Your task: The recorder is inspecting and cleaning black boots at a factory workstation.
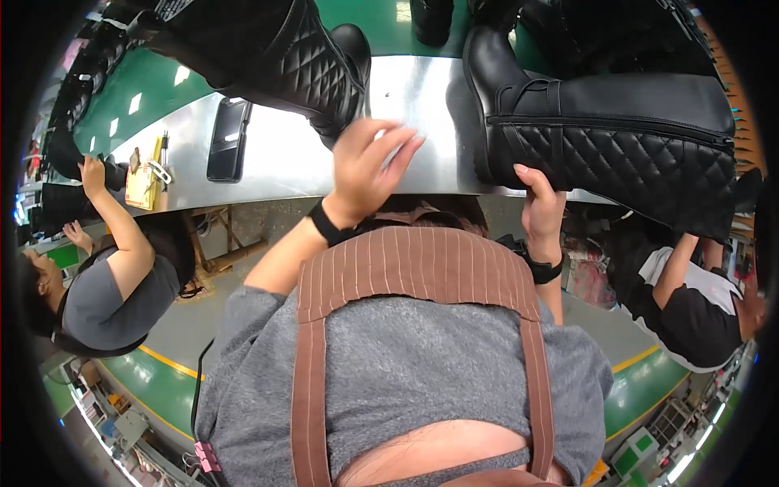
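A tall black boot (617, 101) with a quilted panel and a side zip lies on its side on the metal worktop, its toe end pointing away from me. My right hand (542, 207) grips its near edge, the thumb on the quilting and the other fingers mostly hidden beneath. Slightly blurred, my left hand (369, 166) is raised over the worktop with fingers apart and holds nothing I can see. Just beyond it lies another black quilted boot (312, 69); whether the hand touches that one I cannot tell.
The metal worktop (280, 158) borders a green surface (150, 101) carrying more black boots. To the left are a black phone-like case (230, 140) and a yellow pad (142, 187) with small tools. Co-workers sit at left (122, 284) and right (690, 300).
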`<state>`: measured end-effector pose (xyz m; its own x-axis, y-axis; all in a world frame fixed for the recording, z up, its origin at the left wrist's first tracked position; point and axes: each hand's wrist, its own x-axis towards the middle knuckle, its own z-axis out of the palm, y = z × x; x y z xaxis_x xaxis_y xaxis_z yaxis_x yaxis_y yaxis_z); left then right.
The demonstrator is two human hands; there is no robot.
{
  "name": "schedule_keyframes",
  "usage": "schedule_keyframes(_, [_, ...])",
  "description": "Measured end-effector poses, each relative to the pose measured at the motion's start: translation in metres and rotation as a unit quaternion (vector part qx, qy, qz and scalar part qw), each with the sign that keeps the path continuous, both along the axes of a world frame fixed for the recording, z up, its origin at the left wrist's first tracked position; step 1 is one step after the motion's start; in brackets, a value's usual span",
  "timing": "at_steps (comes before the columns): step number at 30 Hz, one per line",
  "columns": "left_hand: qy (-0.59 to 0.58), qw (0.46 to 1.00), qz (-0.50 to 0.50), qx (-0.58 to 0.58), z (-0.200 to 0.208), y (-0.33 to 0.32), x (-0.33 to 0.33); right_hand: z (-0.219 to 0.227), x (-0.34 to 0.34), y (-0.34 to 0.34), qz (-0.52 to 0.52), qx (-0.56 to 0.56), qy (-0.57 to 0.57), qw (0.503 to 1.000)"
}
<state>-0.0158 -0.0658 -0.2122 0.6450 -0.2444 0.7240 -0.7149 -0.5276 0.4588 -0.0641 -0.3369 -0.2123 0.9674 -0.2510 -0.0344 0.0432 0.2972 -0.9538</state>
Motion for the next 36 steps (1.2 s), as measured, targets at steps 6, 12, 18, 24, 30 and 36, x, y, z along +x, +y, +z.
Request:
schedule_keyframes(6, [0.077, 0.95, 0.254, -0.165, -0.01, 0.027, -0.008, -0.002, 0.011, 0.001, 0.053, 0.068, 0.021, 0.996])
schedule_keyframes(12, [0.407, 0.873, 0.088, -0.252, 0.002, 0.044, 0.026, -0.02, 0.021, 0.021, 0.112, 0.187, 0.032, 0.976])
schedule_keyframes(18, [0.486, 0.677, -0.151, -0.532, 0.029, 0.045, 0.006, -0.021, 0.019, 0.027, 0.153, 0.274, -0.023, 0.949])
schedule_keyframes(24, [0.486, 0.625, -0.231, -0.565, 0.039, 0.037, 0.0, 0.001, 0.025, 0.029, 0.162, 0.307, -0.107, 0.931])
schedule_keyframes(30, [0.457, 0.634, -0.269, -0.562, 0.038, 0.028, -0.008, 0.009, 0.024, 0.032, 0.179, 0.31, -0.121, 0.926])
schedule_keyframes(36, [0.469, 0.621, -0.265, -0.57, 0.033, 0.032, -0.013, 0.0, 0.021, 0.033, 0.185, 0.314, -0.1, 0.926])
